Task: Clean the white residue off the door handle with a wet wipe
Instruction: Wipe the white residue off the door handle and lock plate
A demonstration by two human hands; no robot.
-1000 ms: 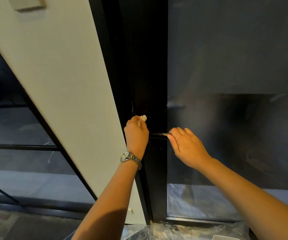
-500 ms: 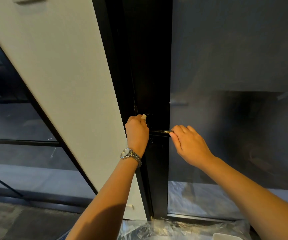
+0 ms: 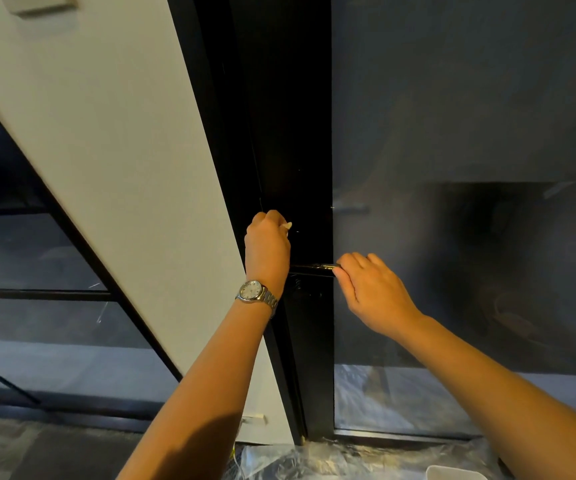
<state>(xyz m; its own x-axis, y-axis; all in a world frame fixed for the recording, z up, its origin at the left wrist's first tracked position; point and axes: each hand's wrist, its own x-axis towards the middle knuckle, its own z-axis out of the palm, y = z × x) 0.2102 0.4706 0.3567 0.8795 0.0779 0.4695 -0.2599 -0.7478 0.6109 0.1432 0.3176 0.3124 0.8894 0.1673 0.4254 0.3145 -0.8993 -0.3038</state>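
The door handle [image 3: 316, 267] was a thin dark lever projecting level from the black door frame [image 3: 293, 168]; only a short stretch showed between the two hands, and residue on it could not be made out. The right hand [image 3: 371, 289] covered its outer end, fingers [image 3: 345, 263] curled onto it. The left hand [image 3: 267, 249] was closed in a fist at the frame, a small white tip of wet wipe [image 3: 287, 225] protruding above the knuckles, the rest concealed. A wristwatch [image 3: 253, 292] sat on the left wrist. A white container [image 3: 454, 472] on the floor's plastic sheeting [image 3: 348, 459] was cut off; contents not visible.
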